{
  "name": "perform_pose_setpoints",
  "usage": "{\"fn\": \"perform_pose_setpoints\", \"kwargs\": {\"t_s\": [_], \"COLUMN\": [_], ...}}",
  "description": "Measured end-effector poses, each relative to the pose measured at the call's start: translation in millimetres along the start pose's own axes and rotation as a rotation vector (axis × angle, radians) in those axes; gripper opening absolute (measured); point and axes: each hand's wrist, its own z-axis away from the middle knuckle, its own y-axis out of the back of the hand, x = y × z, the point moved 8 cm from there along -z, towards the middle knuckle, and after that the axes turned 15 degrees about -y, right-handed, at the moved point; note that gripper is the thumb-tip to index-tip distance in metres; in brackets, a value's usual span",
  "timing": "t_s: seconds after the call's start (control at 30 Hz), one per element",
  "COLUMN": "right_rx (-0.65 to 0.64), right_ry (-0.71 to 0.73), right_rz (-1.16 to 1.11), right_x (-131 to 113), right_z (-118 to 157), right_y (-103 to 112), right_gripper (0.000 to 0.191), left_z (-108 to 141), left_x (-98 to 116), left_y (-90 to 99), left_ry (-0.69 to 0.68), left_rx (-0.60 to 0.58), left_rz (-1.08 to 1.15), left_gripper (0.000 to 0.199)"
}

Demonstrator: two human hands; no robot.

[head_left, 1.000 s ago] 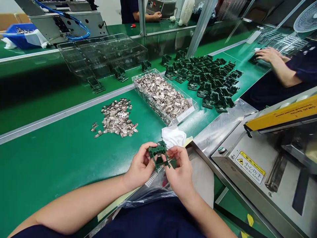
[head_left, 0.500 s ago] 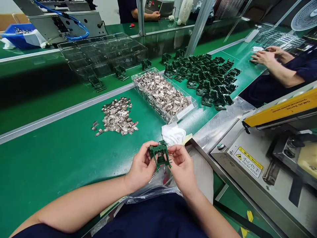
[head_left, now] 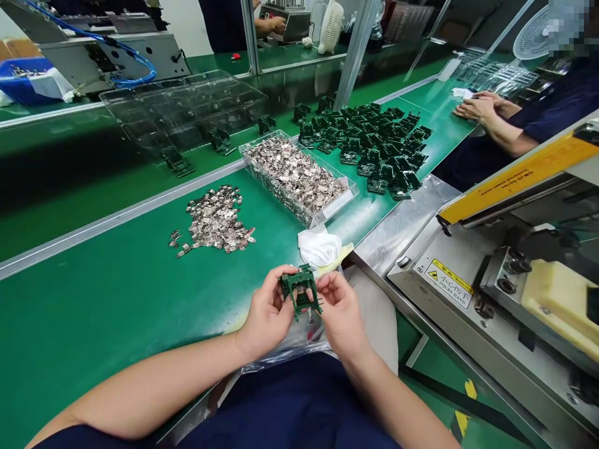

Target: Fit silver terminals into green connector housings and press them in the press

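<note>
A dark green plastic frame [head_left: 304,284] with an open middle is held between my hands above the table's near edge. My left hand [head_left: 267,308] grips its left side, thumb at the front. On the right, my right hand [head_left: 340,312] pinches the frame's right side with the thumb and bent fingers. Just beyond lies a crumpled white cloth [head_left: 321,248]. A heap of small metal pieces [head_left: 219,219] rests on the green table [head_left: 116,318], and a clear box [head_left: 322,215] holds many more of them.
Many green frames [head_left: 374,143] are piled behind the box. A metal machine [head_left: 433,249] with a yellow label stands on the right. Clear trays [head_left: 187,109] lie at the back left. A co-worker's hands [head_left: 480,107] are at the far right; another person's hand [head_left: 277,26] is at the back.
The view has turned slightly right, so the surroundings sit further left. Both hands keep their hold on the green frame, with little visible movement.
</note>
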Motion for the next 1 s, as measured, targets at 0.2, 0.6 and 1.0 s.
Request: {"fn": "perform_pose_setpoints", "kwargs": {"t_s": [0.2,0.6,1.0], "right_rx": [-0.032,-0.262,-0.280], "right_ry": [-0.047,0.527,0.811], "right_rz": [-0.095,0.801,1.694], "right_x": [15,-31,8], "right_z": [1,7,19], "right_y": [-3,-16,-64], "right_gripper": [0.046,0.044,0.061], "left_z": [3,-31,-10], "left_x": [-1,9,-17], "left_y": [-5.2,50.7,76.1], "left_ry": [0.040,-0.026,0.085], "left_rx": [-0.019,0.277,0.347], "left_rz": [0.068,0.092,0.106], "left_gripper": [0.033,0.049,0.054]}}
